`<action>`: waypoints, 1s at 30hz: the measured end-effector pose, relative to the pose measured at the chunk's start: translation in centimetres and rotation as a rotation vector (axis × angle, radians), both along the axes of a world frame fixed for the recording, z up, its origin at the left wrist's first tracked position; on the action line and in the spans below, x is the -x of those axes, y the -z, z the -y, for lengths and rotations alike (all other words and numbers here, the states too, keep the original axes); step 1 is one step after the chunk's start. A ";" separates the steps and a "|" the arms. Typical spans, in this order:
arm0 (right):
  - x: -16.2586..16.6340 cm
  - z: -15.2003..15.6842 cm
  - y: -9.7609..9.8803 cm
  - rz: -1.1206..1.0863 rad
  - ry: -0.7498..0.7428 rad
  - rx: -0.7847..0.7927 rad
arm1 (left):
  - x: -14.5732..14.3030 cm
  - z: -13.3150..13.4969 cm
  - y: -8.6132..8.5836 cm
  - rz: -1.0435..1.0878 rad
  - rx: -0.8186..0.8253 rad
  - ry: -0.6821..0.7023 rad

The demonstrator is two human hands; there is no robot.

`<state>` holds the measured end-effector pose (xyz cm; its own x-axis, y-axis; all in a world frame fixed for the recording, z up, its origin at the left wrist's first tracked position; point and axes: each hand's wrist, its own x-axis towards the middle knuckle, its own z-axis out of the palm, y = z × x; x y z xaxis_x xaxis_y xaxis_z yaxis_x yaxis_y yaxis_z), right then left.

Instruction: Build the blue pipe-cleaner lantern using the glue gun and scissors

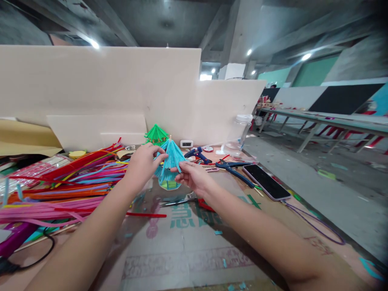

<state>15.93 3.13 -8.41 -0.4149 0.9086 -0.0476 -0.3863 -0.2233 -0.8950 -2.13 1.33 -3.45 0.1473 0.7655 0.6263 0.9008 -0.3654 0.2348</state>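
grey concrete ceiling (166,24) over a printed, sheet-covered worktable (182,250)

tall off-white boards (100,81) rise beyond the hands, perhaps as a screen. between the hands, which are apart from each other, stands a light-blue, layered cone of thin strips (172,153), a pale stick at its peak. the right hand (195,176) has thumb and finger closed on its lower right edge, probably to steady the strips. the left hand (144,161) bends its fingertips at the opposite flank; whether they pinch, i cannot tell. just beyond the left hand sits a bright-green cone (156,133). multicoloured fuzzy stems (97,167) lie left of that hand, likely bundled for easy picking. a dark-blue glue gun (197,154) and blue-handled pliers (233,171) rest beyond the right hand, seemingly for reach; silver, red-handled scissors (178,201) lie on its near side.
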 end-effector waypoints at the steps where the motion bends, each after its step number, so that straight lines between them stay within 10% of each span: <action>1: 0.1 0.1 -0.1 -0.012 0.004 0.005 | 0.0 0.0 0.0 -0.029 -0.051 -0.004; 14: 0.2 0.0 0.0 -0.075 -0.045 0.044 | -2.0 1.9 -0.6 -0.669 -0.146 0.000; 30: 0.2 0.6 -0.4 -0.067 -0.026 0.010 | -0.8 -0.2 0.5 -0.476 -0.169 0.044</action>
<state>15.77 2.55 -8.05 -0.4409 0.8971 -0.0284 -0.4389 -0.2431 -0.8650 -1.31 1.48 -3.90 0.4769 0.6457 0.5964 0.8762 -0.4030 -0.2642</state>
